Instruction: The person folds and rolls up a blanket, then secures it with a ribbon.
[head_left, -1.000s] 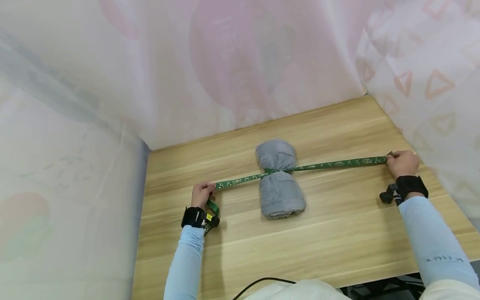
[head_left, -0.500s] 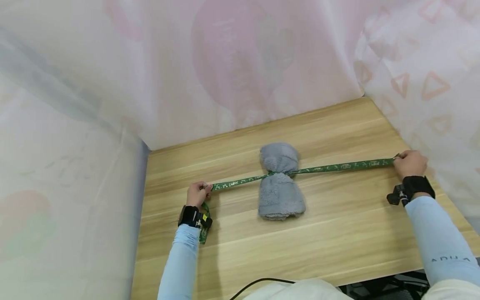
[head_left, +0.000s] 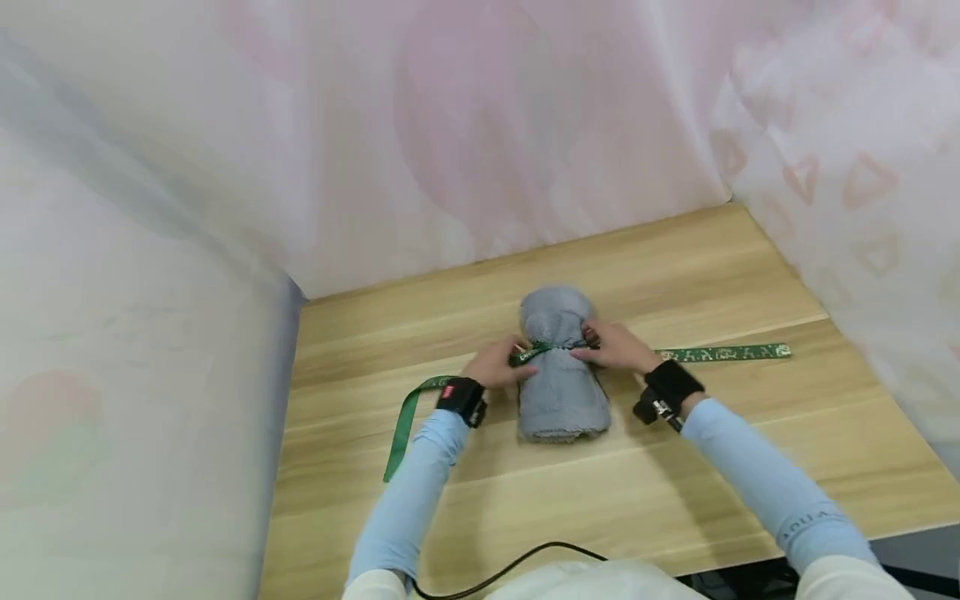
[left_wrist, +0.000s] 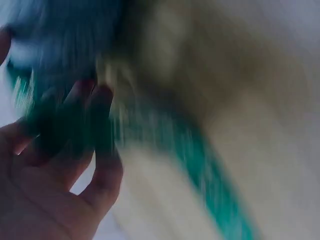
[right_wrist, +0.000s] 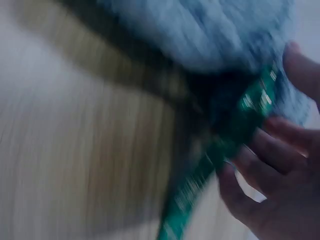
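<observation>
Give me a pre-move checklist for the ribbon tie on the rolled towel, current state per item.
1. Green ribbon cinched round the waist of the grey rolled towel: ok.
2. Left hand on the ribbon at the knot: ok in the head view; the wrist view is blurred.
3. Right hand on the ribbon at the knot: ok, fingers curl on it.
4. Both tails free: ok, the left tail and the right tail lie slack on the wooden table.
5. Knot closed: cannot tell, the fingers cover it.
6. Towel clear of the table edge: ok.
</observation>
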